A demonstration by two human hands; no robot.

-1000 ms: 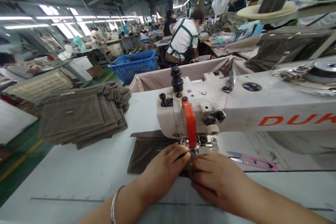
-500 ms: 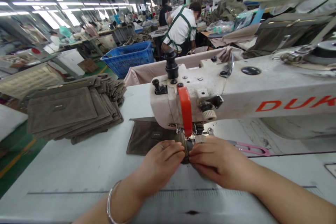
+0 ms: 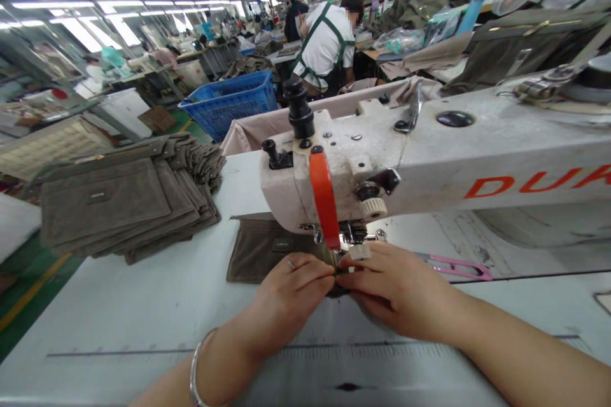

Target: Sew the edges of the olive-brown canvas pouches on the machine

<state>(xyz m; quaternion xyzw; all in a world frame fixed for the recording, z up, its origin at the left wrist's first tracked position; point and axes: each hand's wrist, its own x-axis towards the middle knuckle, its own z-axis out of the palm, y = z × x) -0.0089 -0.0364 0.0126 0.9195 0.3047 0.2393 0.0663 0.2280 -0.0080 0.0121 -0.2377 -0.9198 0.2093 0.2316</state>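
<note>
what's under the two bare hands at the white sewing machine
A flat grey-brown fabric panel with a small dark label; the left hand and right hand hide the part they pinch.

Honestly the left hand (image 3: 286, 305) and right hand (image 3: 396, 289) are hiding the edge of the fabric (image 3: 262, 261) they're working on, the label (image 3: 281, 245) is being way too tiny to read, the snips (image 3: 458, 269) are tucking behind that right hand, and the lettering (image 3: 534, 183) is running off the right edge.
</note>
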